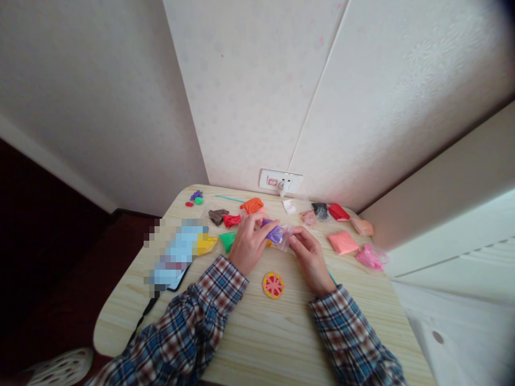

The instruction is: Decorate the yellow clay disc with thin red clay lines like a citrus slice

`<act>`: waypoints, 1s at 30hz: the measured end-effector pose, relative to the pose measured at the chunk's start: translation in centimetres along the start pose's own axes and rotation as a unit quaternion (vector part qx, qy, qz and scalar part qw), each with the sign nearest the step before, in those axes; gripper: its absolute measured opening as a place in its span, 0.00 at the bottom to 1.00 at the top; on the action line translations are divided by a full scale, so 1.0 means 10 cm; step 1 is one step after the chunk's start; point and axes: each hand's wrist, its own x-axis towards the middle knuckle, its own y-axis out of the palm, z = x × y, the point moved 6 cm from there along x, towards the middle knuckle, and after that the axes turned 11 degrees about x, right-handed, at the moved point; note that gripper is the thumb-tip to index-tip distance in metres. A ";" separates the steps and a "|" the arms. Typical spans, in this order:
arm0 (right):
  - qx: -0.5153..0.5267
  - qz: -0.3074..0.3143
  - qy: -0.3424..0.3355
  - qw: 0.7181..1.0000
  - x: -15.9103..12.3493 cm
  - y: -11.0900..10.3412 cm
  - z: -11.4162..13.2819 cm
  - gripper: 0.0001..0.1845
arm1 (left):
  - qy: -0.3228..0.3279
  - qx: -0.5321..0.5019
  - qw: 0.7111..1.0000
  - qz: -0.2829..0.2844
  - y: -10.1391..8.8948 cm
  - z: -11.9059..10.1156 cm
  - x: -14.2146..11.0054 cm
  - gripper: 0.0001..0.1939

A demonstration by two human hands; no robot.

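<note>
My left hand (248, 241) is closed on a clear plastic bag of purple modelling clay (274, 233), held just above the table. The fingers of my right hand (309, 256) pinch the bag's clear end on the other side. Below and between my hands lies a flat round clay piece (273, 285), yellow at the rim with red and pink wedges inside. Beside my left hand sit a green clay bag (227, 241) and a red one (232, 220). Part of a teal stick (332, 277) shows by my right wrist.
Several more clay bags lie around, including orange (252, 205), brown (218, 216), black (320, 210), salmon (343, 243) and pink (370, 257). A blurred-out phone (179, 249) with a strap lies left. Small purple clay grapes (196, 195) sit at the back left. A wall socket (280, 181) holds a plug.
</note>
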 end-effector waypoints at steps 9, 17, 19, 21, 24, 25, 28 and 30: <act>-0.026 0.028 -0.007 0.999 0.01 0.05 -0.01 0.11 | 0.005 -0.008 1.000 -0.010 0.01 -0.01 0.00 0.18; -0.048 0.043 -0.007 0.998 0.01 0.09 0.03 0.10 | 0.012 -0.012 1.000 0.019 0.04 -0.01 -0.01 0.18; -0.048 0.046 -0.004 0.998 0.01 0.09 0.03 0.10 | 0.010 -0.012 1.000 0.020 0.04 0.00 -0.01 0.18; -0.053 0.046 -0.004 0.998 0.01 0.09 0.03 0.10 | 0.010 -0.011 1.000 0.022 0.05 0.00 -0.02 0.18; -0.058 0.045 -0.006 0.997 0.00 0.09 0.04 0.10 | 0.013 -0.014 0.999 0.026 0.06 0.00 -0.02 0.18; -0.058 0.044 -0.005 0.997 0.00 0.09 0.05 0.10 | 0.014 -0.014 0.999 0.027 0.06 0.00 -0.02 0.18; -0.063 0.046 -0.001 0.997 -0.01 0.09 0.05 0.09 | 0.014 -0.013 0.999 0.029 0.06 0.01 -0.02 0.19; -0.066 0.046 0.001 0.997 -0.01 0.09 0.05 0.09 | 0.014 -0.011 0.999 0.028 0.05 0.01 -0.02 0.19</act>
